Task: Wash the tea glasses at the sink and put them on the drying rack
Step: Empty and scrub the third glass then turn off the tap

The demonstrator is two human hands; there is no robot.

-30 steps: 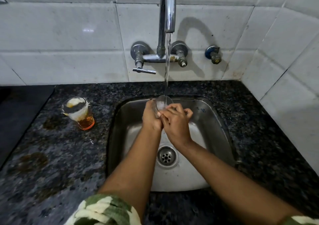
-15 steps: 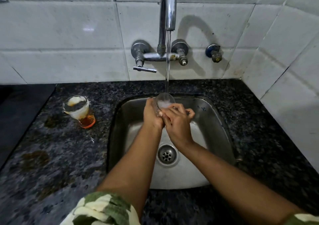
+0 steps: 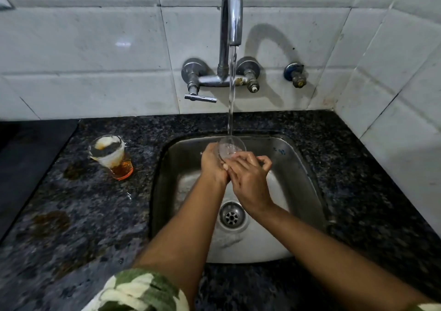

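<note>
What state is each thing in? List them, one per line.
Tap: running, stream falling into the held glass.
Held glass: over the sink, mouth up.
Left hand: gripping the held glass.
Right hand: fingers at its rim.
Counter glass: upright, unwashed, tea left in it.
Sink: wet, drain open.

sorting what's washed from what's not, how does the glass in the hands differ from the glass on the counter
The glass in the hands is held over the sink under the running water; the glass on the counter stands alone to the left of the sink.
The held glass looks clear and empty apart from water; the counter glass holds amber liquid at the bottom and pale residue on its walls.
The left hand grips the held glass and the right hand rubs it; nobody touches the counter glass.
Both are small see-through tea glasses.
</note>
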